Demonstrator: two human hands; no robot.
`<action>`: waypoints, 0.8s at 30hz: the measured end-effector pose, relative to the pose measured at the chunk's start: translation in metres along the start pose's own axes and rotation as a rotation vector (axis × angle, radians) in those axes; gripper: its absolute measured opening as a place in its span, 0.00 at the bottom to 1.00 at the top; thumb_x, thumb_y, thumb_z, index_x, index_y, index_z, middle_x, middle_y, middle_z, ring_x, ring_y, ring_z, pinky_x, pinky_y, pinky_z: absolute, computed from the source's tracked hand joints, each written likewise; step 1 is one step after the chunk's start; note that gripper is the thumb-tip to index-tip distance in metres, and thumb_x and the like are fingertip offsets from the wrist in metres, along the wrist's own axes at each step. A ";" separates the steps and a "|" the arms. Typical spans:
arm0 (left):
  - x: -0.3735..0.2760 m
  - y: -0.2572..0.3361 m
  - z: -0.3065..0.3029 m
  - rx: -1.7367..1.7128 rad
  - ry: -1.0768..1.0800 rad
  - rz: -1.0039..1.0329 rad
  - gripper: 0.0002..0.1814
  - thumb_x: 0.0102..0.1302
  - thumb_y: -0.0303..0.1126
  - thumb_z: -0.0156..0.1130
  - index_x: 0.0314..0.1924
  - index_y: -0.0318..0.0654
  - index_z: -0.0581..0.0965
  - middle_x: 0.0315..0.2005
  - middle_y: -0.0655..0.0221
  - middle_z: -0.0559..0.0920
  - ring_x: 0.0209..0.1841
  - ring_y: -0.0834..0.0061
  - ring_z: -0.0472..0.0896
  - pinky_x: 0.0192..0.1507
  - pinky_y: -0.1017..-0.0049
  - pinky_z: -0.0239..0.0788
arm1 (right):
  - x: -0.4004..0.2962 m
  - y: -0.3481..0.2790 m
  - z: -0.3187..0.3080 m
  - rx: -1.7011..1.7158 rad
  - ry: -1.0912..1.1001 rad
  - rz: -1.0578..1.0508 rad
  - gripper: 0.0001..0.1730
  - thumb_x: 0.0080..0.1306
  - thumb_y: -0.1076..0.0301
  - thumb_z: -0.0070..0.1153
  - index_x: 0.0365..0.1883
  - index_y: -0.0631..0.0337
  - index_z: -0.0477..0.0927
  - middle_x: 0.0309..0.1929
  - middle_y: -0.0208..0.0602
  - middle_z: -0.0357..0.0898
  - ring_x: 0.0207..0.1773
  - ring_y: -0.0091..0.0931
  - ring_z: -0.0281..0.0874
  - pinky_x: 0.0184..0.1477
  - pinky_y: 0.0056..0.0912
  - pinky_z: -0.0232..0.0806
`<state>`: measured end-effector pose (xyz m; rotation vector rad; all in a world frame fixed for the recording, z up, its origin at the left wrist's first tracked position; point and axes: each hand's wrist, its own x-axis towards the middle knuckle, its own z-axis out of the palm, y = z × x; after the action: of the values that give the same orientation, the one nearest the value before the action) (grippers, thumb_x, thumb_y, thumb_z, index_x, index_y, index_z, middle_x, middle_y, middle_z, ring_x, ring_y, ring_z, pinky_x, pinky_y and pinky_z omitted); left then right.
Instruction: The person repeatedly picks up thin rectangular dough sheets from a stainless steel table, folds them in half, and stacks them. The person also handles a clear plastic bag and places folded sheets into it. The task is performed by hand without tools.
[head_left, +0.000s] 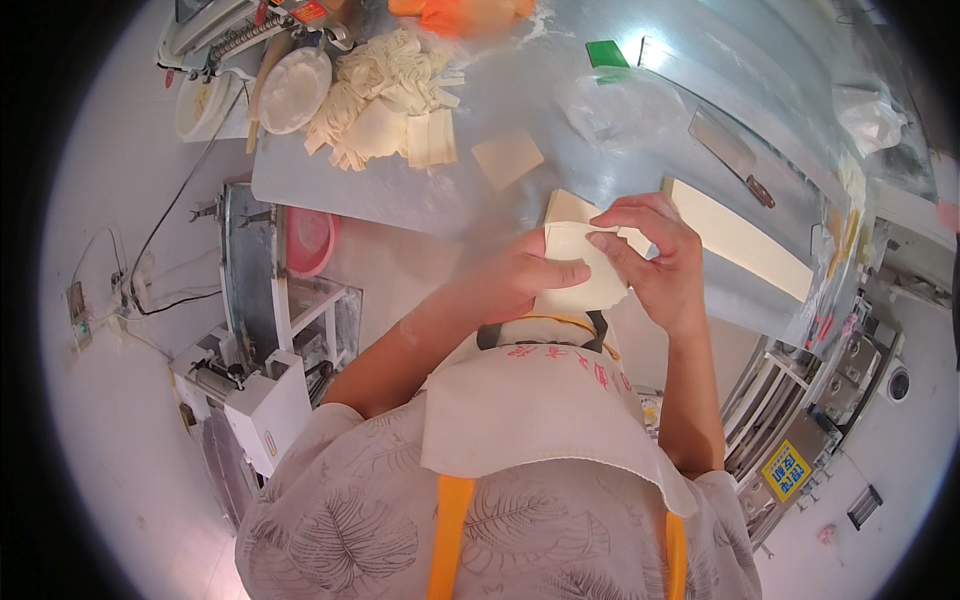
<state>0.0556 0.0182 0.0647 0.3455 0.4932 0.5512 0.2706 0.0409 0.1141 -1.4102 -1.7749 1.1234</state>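
A stack of thin, pale dough sheets (574, 244) is held in front of my apron, above the near edge of the metal worktable (375, 191). My left hand (525, 274) grips it from the left, with the thumb lying across the top sheet. At the upper right corner, my right hand (660, 255) pinches an edge of the dough between thumb and fingers. More pale dough (568, 202) shows just behind the held stack. One loose square sheet (508, 157) lies farther left on the table. To the right, a long stacked dough strip (742, 240) slants along the tabletop.
A heap of folded dough sheets (386, 75) lies beside a white bowl of flour (295, 90). A cleaver (724, 142), a clear plastic bag (622, 105) and a green block (606, 52) are at right. A pink basin (322, 244) sits below the table.
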 end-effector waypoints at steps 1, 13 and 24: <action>0.001 -0.006 0.003 -0.027 -0.001 0.005 0.26 0.80 0.29 0.60 0.75 0.34 0.70 0.64 0.65 0.80 0.66 0.70 0.80 0.68 0.64 0.74 | -0.006 -0.004 -0.004 -0.062 0.021 -0.023 0.11 0.63 0.76 0.75 0.44 0.58 0.91 0.47 0.34 0.87 0.50 0.32 0.81 0.48 0.34 0.74; 0.005 -0.042 0.041 0.070 0.001 0.077 0.25 0.79 0.27 0.59 0.73 0.33 0.72 0.59 0.66 0.82 0.62 0.75 0.81 0.64 0.68 0.74 | -0.053 -0.004 -0.035 -0.166 -0.029 -0.179 0.12 0.64 0.76 0.74 0.46 0.60 0.88 0.39 0.35 0.82 0.41 0.33 0.77 0.43 0.39 0.71; 0.008 -0.052 0.048 0.295 0.063 0.110 0.18 0.79 0.25 0.58 0.66 0.33 0.76 0.54 0.70 0.84 0.57 0.78 0.82 0.59 0.70 0.75 | -0.057 0.008 -0.041 -0.226 -0.172 -0.122 0.15 0.66 0.73 0.73 0.50 0.62 0.86 0.38 0.40 0.79 0.44 0.39 0.79 0.44 0.42 0.73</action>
<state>0.1085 -0.0277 0.0793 0.6414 0.6206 0.5976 0.3234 -0.0031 0.1290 -1.3437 -2.1365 1.0326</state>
